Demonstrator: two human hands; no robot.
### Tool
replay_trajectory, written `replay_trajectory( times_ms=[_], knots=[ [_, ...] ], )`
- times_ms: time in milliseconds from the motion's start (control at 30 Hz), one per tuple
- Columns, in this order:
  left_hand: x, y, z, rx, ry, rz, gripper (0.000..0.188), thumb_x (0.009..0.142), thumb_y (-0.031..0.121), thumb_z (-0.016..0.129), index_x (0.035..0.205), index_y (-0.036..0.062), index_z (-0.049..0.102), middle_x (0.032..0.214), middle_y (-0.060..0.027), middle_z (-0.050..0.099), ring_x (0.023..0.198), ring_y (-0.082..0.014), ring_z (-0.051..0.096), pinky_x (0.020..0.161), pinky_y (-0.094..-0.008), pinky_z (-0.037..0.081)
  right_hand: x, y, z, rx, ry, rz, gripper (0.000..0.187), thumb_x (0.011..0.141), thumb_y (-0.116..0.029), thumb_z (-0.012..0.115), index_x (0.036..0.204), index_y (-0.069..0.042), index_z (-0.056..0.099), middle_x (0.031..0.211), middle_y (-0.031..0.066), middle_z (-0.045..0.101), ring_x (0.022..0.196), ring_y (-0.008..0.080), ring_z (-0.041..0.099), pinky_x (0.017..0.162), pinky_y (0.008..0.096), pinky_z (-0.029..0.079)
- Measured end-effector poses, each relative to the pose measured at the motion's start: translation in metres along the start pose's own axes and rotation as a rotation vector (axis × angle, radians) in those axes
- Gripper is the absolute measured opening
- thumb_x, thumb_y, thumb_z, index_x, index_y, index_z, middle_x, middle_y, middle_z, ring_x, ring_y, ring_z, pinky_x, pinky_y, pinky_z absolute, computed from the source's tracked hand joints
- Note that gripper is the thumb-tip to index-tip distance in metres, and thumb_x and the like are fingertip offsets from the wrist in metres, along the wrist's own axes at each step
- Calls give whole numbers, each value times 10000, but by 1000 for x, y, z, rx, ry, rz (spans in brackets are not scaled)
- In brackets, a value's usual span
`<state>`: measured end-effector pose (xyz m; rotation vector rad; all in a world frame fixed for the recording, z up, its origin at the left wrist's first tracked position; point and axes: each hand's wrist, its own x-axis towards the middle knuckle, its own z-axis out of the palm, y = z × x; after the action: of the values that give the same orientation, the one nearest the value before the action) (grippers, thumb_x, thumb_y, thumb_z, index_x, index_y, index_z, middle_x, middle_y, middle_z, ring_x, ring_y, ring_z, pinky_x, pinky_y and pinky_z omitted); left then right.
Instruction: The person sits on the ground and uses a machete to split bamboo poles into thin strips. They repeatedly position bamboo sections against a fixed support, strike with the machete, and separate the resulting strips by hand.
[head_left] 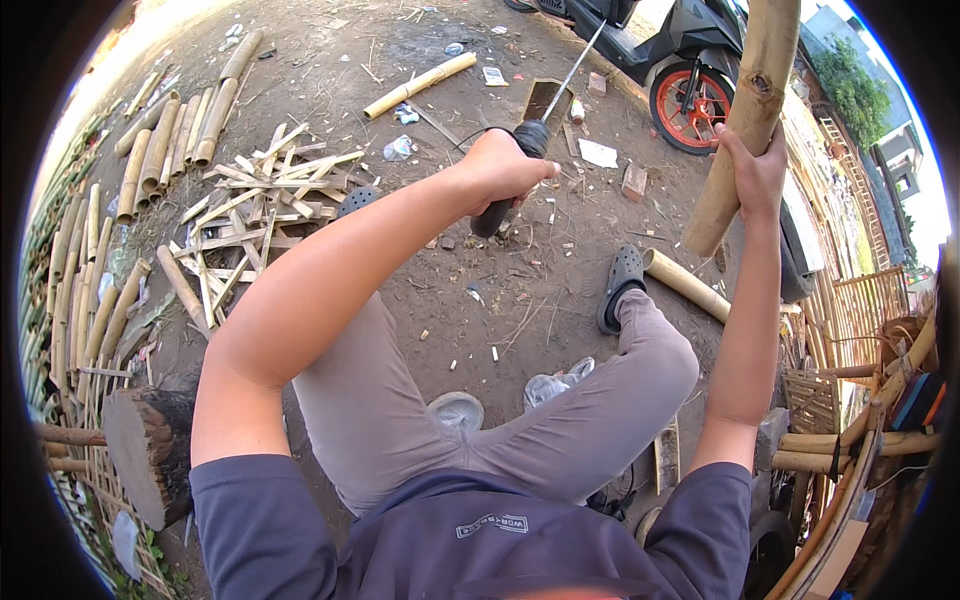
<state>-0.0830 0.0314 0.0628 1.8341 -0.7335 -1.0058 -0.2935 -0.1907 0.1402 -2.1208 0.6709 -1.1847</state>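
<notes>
My left hand is wrapped around the black handle of a tool, whose long thin metal shaft or blade points away to the upper right; edge-on like this, its kind is unclear. On the right, my right hand grips a thick bamboo pole near its lower end. The pole is held up at a slant, and its upper end runs out of the picture. Tool and pole are well apart. A short brown trough-like piece lies on the ground beyond my left hand, partly behind the tool.
Split bamboo pieces are heaped on the left, beside cut bamboo lengths. Another bamboo length lies ahead. A motorbike stands at the far right. Near my foot is a bamboo piece; a log sits at the lower left.
</notes>
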Motion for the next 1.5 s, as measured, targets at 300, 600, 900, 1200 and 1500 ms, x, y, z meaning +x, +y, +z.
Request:
replay_trajectory(
  times_ms=[300, 600, 900, 1200, 1500],
  knots=[
    [-5, 3, 7, -49, -61, -13, 344, 850, 295, 775, 695, 37, 609, 632, -63, 597, 531, -139, 557, 517, -321, 473, -26, 51, 109, 368, -98, 242, 447, 690, -128, 878, 1048, 5, 645, 933, 77, 698, 811, 169, 682, 751, 324, 563],
    [5, -2, 12, -114, -100, 3, 372, 856, 325, 780, 693, 51, 588, 612, -12, 536, 505, -98, 482, 491, -273, 439, -35, 93, 188, 540, 15, 354, 540, 643, 27, 827, 1124, -2, 583, 1039, 86, 675, 896, 189, 675, 810, 336, 553],
    [3, -7, 5, -130, -94, 4, 391, 856, 338, 786, 667, 57, 591, 599, -22, 555, 489, -102, 493, 485, -277, 441, -41, 97, 212, 516, 118, 269, 574, 629, -9, 833, 1139, -16, 570, 1024, 73, 655, 929, 204, 661, 837, 352, 540],
    [-7, -6, 18, -44, 26, 56, 398, 834, 348, 771, 669, 19, 620, 606, -54, 593, 505, -125, 542, 494, -307, 458, -40, 107, 221, 550, 218, 357, 576, 610, -48, 838, 1116, -13, 566, 993, 75, 652, 878, 209, 661, 799, 354, 541],
    [-7, -6, 26, 60, 107, 66, 420, 806, 355, 757, 826, -58, 687, 779, -160, 704, 664, -223, 688, 648, -366, 548, -39, 116, 217, 480, 208, 192, 567, 624, -42, 830, 1120, -12, 557, 995, 69, 646, 895, 192, 648, 797, 342, 533]
  ],
)
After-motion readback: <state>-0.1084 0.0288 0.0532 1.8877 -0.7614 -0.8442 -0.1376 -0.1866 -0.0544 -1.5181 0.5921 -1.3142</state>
